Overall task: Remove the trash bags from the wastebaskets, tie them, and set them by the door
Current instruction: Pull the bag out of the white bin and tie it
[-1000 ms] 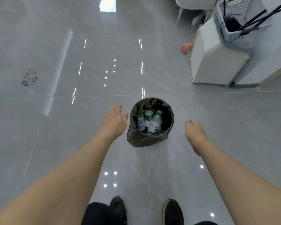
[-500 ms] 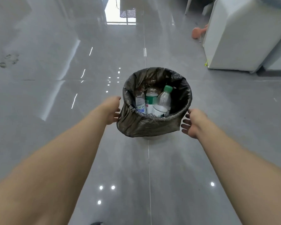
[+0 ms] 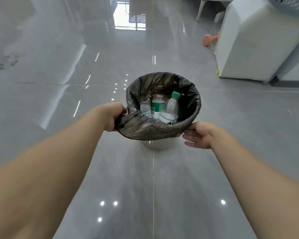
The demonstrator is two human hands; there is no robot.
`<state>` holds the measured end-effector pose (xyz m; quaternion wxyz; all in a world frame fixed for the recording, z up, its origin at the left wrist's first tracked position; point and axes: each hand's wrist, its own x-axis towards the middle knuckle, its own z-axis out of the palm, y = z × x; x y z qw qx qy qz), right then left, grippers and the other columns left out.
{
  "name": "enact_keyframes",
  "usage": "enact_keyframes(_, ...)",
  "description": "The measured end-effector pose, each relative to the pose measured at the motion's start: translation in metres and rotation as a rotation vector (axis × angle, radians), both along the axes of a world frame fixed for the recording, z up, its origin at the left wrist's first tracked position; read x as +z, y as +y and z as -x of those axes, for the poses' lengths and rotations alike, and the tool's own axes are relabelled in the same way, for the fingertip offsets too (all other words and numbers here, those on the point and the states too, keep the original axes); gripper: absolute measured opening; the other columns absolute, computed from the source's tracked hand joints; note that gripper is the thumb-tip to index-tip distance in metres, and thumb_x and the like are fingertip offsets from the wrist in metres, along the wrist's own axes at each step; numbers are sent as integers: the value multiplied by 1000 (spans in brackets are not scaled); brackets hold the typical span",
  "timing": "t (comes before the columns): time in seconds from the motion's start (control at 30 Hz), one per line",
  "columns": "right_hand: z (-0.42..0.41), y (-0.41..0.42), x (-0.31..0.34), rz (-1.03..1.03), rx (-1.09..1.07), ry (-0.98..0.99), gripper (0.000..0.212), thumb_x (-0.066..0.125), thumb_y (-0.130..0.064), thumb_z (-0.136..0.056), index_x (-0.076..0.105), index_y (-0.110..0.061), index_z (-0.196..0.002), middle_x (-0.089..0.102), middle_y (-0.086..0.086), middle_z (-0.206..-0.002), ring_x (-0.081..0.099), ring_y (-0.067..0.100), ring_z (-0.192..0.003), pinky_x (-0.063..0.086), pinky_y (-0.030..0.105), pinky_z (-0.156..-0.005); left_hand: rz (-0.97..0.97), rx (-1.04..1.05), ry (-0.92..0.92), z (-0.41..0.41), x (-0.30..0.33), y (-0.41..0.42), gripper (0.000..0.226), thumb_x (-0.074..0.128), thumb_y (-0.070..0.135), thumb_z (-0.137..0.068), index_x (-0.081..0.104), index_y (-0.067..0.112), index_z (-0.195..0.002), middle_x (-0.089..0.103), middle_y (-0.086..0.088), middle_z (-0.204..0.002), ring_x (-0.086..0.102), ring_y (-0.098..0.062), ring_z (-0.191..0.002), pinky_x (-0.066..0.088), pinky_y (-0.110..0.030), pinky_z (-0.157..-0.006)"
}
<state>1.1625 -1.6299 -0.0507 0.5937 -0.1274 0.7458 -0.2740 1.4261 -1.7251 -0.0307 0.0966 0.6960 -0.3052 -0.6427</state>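
The crinkled black plastic trash bag [image 3: 150, 128] lines the pale round wastebasket [image 3: 155, 146] on the floor, mouth facing up, long axis vertical. The left hand [image 3: 110, 117] pinches the near-left rim; the right hand [image 3: 199, 135], fingers loose, reaches the right rim, gripping nothing visibly.

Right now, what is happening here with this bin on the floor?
A person is bending over a small white wastebasket lined with a dark grey plastic trash bag. The left hand has a grip on the bag's folded-over rim; the right hand, fingers relaxed, is at the opposite rim. The bag is still in the basket, untied, with clear plastic bottles inside.
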Motion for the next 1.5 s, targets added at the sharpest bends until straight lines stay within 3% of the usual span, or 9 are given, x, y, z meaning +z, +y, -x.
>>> enact_keyframes(0.23,-3,0,-3,-41,17,-25,19,40,-23,-98,47,-5,-99,56,15,-96,53,34,-101,40,49,-98,62,187,145,-2,8,-5,31,28,2,-90,58,5,-86,67,-10,-76,69,-20,-51,56,-33,-43)
enact_keyframes(0.43,-13,-3,-10,6,-161,-20,25,47,-14,-93,53,-16,-68,58,-2,-60,56,14,-63,47,35,-90,134,219,181,2,25,0,31,27,4,-93,56,3,-84,66,-11,-69,67,-20,-48,55,-31,-43)
enact_keyframes(0.63,5,-2,9,71,-283,-94,13,48,-20,-83,54,-10,-76,60,4,-81,58,19,-75,46,36,-84,231,276,273,8,42,5,31,26,-1,-91,56,-1,-98,64,-12,-80,66,-22,-67,61,-36,-56)
enact_keyframes(0.8,19,-15,33,203,-350,-146,22,39,-19,-81,51,-11,-65,57,3,-71,56,21,-69,46,32,-92,376,341,357,12,55,6,30,25,2,-93,55,0,-96,64,-13,-84,64,-23,-69,60,-34,-56)
enact_keyframes(1.0,14,-28,54,317,-244,78,14,41,-19,-79,47,-17,-67,52,-1,-68,49,20,-72,43,31,-76,569,432,299,17,65,2,29,37,6,-92,55,11,-70,59,2,-44,58,-17,-54,54,-31,-58)
enact_keyframes(1.17,9,-38,55,470,-295,176,11,43,-19,-78,42,-21,-67,46,-4,-69,41,19,-76,33,30,-65,653,454,392,15,58,-3,21,40,7,-91,53,15,-76,56,2,-61,55,-13,-55,47,-26,-58)
enact_keyframes(1.3,9,-46,57,572,-372,120,16,43,-17,-79,38,-23,-65,44,-8,-59,38,11,-55,29,27,-59,648,424,481,11,50,-8,20,39,10,-88,59,10,-85,65,-13,-92,61,-26,-84,51,-38,-82)
enact_keyframes(1.4,10,-47,64,680,-504,-100,15,42,-15,-77,43,-16,-62,46,-3,-51,40,13,-47,35,24,-57,650,513,449,11,47,-10,21,41,10,-83,61,7,-81,64,-11,-82,61,-28,-83,51,-41,-88)
enact_keyframes(1.5,7,-45,72,771,-559,-336,20,36,-12,-78,53,-2,-80,63,12,-78,59,26,-69,52,31,-72,634,592,421,10,46,-12,24,40,8,-81,59,6,-68,62,-9,-67,60,-28,-74,52,-40,-80)
